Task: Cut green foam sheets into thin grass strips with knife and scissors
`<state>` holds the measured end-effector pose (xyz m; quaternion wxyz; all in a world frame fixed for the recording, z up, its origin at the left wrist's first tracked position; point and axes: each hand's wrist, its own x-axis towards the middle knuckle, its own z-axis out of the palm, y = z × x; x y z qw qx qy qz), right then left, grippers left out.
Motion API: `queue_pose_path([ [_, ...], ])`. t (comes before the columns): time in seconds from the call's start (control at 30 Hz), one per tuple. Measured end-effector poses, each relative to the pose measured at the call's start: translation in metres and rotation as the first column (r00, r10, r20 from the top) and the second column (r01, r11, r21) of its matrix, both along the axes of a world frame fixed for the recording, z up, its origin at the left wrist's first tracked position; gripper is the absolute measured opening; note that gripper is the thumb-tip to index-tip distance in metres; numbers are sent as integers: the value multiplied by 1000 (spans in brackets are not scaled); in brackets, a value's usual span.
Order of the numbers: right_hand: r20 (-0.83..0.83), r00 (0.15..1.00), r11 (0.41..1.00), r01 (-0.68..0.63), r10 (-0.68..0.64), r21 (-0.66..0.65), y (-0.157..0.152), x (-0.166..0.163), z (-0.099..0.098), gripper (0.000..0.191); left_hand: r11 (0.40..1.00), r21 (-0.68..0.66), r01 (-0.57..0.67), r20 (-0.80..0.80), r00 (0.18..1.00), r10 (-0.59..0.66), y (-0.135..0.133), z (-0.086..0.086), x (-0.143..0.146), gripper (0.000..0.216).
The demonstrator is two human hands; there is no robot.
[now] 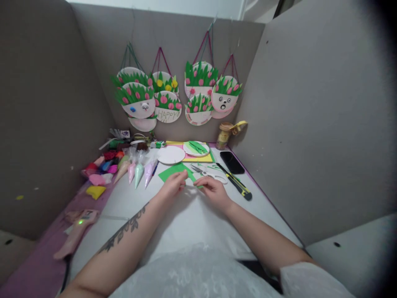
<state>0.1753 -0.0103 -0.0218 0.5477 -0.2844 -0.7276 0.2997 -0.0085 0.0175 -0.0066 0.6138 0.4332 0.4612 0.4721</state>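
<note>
My left hand [174,184] and my right hand [212,189] meet over the white table [173,223], both pinching a small green paper strip [194,186] between their fingertips. A larger green paper sheet [171,171] lies just beyond my left hand. White-handled scissors [208,172] rest right behind my right hand. A yellow and black utility knife [236,183] lies to the right of them.
Two white paper plates [171,155], one with green leaves [196,148] on a yellow sheet, lie farther back. Clay packs [104,167] and pastel piping bags [138,173] sit at left, a black phone [232,162] and a jar [223,136] at right. Decorated plates [173,93] hang on the cardboard wall.
</note>
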Motion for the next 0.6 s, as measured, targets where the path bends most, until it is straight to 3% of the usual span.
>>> queue_pose_path([
  [0.07,-12,999,999,-42,41,-28,-1,-2,-2,7,994,-36,102,17,995,-102,-8,-3,8,43],
  [0.13,-23,995,992,-98,96,-77,-1,-4,-3,7,994,-12,112,-23,993,-112,-11,-6,11,43],
  [0.33,-98,987,940,-154,130,-305,-2,-7,0,12,992,129,-17,-151,988,36,-3,-7,4,44],
  [0.6,-111,982,897,-188,156,-401,-7,-7,2,16,959,79,-272,15,962,272,28,-2,-30,42],
])
